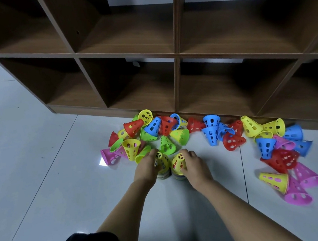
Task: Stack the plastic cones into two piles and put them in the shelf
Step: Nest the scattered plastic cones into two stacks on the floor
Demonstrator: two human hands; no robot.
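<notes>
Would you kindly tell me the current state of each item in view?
left pile, upright, yellow cone on top
right pile, upright, yellow cone on top
left hand, gripping the left pile
right hand, gripping the right pile
loose cones, scattered, many on their sides
shelf, no pile inside yet

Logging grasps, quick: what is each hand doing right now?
The left hand grips the left pile, which has a yellow cone on top.
The right hand grips the right pile, also yellow-topped.
</notes>
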